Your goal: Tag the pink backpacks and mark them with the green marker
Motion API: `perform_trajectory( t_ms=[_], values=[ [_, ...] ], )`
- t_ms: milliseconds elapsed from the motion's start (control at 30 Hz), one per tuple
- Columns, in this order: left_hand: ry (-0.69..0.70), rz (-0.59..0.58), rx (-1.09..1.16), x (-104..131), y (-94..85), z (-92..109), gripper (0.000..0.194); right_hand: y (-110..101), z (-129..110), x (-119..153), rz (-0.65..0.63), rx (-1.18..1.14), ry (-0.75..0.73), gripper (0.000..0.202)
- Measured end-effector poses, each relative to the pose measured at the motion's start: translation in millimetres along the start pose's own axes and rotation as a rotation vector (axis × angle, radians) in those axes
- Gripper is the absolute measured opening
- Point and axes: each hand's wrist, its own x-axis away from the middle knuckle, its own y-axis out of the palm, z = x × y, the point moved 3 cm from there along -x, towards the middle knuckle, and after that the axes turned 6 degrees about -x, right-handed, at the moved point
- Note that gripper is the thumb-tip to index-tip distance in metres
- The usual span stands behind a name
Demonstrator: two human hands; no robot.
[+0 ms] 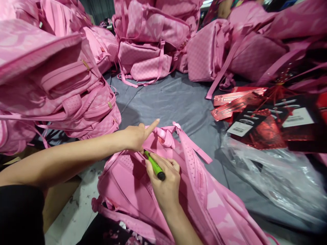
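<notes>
Inspection finds the green marker (155,166) grasped by the right hand (166,175) over the pink backpack (224,212); the left hand (135,136) is at that backpack's upper edge (grip cannot be told). Marker judged light, stiff, best held mid-barrel; backpack judged soft, liable to sag, best steadied by its perforated strap (192,165).

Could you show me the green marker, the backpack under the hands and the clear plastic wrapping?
Green marker (155,165): head view, on its green barrel.
Pink backpack (190,194): head view, on plain pink fabric.
Clear plastic wrapping (272,178): head view, on its crumpled middle.
</notes>
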Motion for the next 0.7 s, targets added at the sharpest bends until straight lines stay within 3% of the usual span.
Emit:
perform_trajectory(
  t_ms=[167,467,700],
  values=[
    [-0.092,-0.002,-0.101,-4,-4.4,10,0.113,-1,4,0,0.011,-0.018,0.017,0.016],
    [-0.02,-0.08,-0.021,-11,-2.7,3,0.112,-5,1,1,0.003,0.05,0.078,0.016],
    [-0.027,-0.118,-0.022,-13,-5.9,6,0.111,-2,6,-10,-0.136,-0.071,0.115,0.021]
  ],
)
